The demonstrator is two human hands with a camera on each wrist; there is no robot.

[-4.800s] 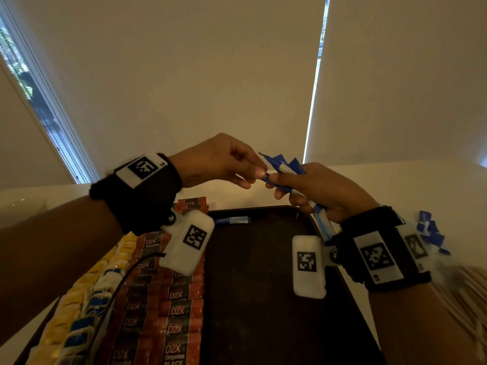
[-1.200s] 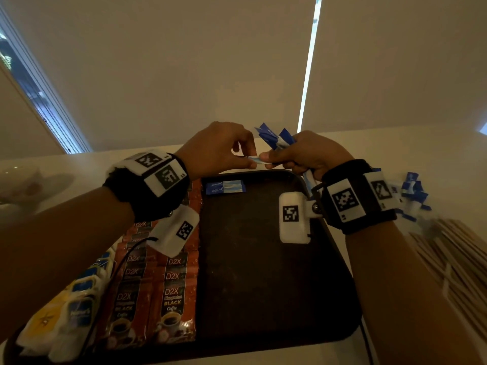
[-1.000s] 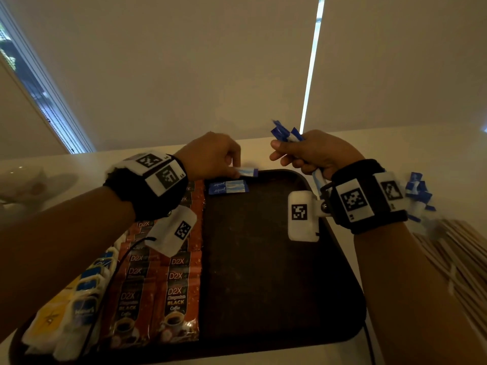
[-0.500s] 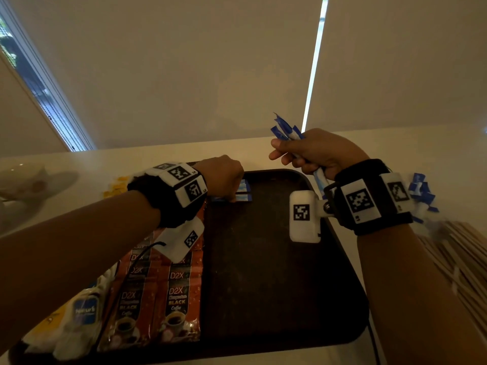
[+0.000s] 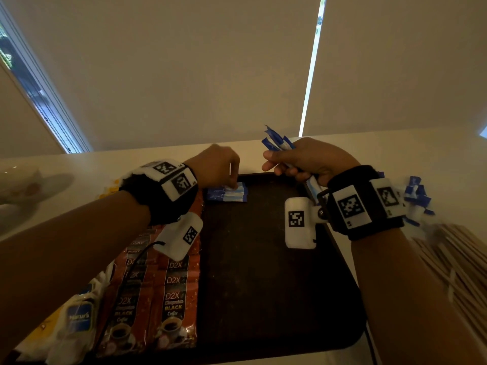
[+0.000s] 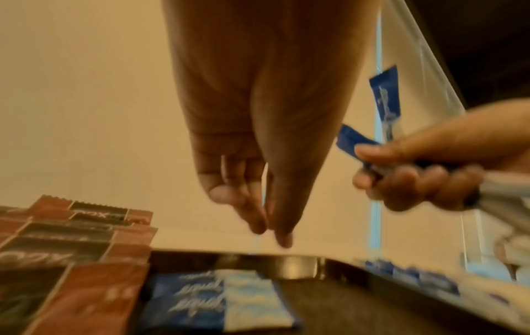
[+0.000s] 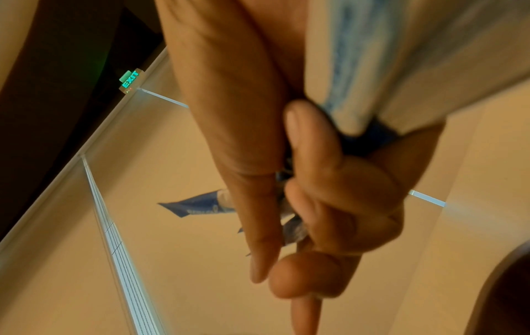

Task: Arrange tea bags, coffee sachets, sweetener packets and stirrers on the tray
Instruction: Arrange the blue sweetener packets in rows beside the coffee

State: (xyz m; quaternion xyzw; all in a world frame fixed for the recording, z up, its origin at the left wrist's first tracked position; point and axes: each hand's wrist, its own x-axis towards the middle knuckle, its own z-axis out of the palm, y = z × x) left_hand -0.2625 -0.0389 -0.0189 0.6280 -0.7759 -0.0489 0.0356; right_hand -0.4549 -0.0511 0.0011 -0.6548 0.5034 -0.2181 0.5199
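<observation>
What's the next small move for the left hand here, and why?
Probably reach back to the right hand for another packet. The left hand looks empty above the sweetener packets lying at the tray's far edge, while the right hand grips a bundle of blue packets.

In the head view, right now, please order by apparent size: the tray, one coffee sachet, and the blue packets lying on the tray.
1. Tray, clearly the largest.
2. Coffee sachet.
3. Blue packets, smallest, though they lie farther from the camera, which shrinks them.
</observation>
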